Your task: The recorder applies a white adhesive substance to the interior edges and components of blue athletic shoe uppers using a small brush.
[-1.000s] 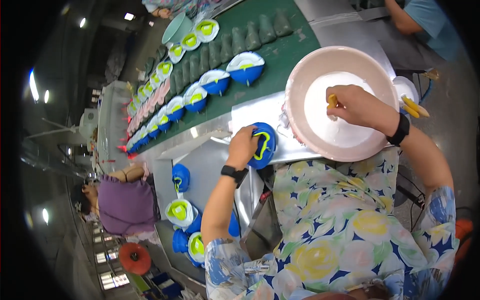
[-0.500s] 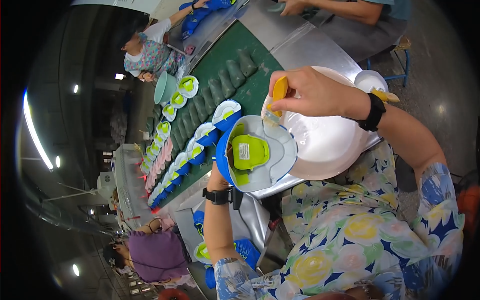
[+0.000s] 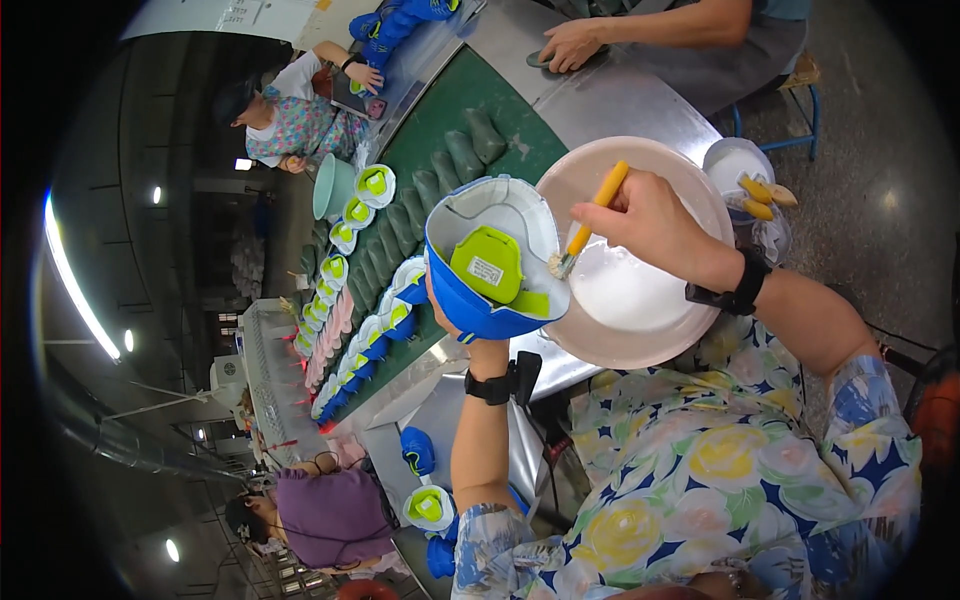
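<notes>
My left hand (image 3: 438, 304) is closed around the outside of a blue shoe upper (image 3: 490, 308), and most of its fingers are hidden behind it. The upper's white lining faces up, and a lime-green piece (image 3: 488, 262) with a white label shows inside. In my right hand (image 3: 655, 222) is a yellow-handled brush (image 3: 600, 205), pinched between thumb and fingers. Its bristle tip is at the upper's right rim; whether it touches I cannot tell. Beneath my right hand stands a wide pale basin (image 3: 692, 205) with white liquid (image 3: 622, 295) in it.
Behind the basin, a small tub (image 3: 735, 155) holds more yellow-handled brushes (image 3: 757, 190). A green belt (image 3: 520, 110) carries rows of blue uppers (image 3: 375, 345), dark green shoe-shaped pieces (image 3: 463, 155) and pink pieces (image 3: 325, 345). Co-workers sit across and farther left. Loose uppers (image 3: 418, 452) lie near my left forearm.
My left hand has turned and tilted the upper, so more of its blue outside shows. The brush has moved down along its right rim, its handle now slanting up and right.
</notes>
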Tool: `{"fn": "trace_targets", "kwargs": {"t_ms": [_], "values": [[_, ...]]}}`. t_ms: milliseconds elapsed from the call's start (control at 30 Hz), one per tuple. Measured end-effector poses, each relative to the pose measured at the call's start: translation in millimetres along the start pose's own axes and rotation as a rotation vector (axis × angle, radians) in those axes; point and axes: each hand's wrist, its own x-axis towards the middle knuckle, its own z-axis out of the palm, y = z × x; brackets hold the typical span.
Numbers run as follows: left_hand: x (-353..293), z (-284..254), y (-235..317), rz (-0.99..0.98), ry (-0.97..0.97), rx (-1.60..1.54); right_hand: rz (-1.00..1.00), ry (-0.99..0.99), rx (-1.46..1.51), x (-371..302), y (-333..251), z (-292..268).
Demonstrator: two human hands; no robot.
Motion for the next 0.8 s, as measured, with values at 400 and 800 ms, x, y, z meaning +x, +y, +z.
{"fn": "trace_targets", "kwargs": {"t_ms": [400, 800], "values": [[17, -7, 9, 0.332, 0.066, 0.406, 0.027, -0.043, 0.147, -19, -11, 4], [-25, 3, 34, -1.32, -0.404, -0.837, -0.95, -0.178, 0.073, -9, -23, 10]]}}
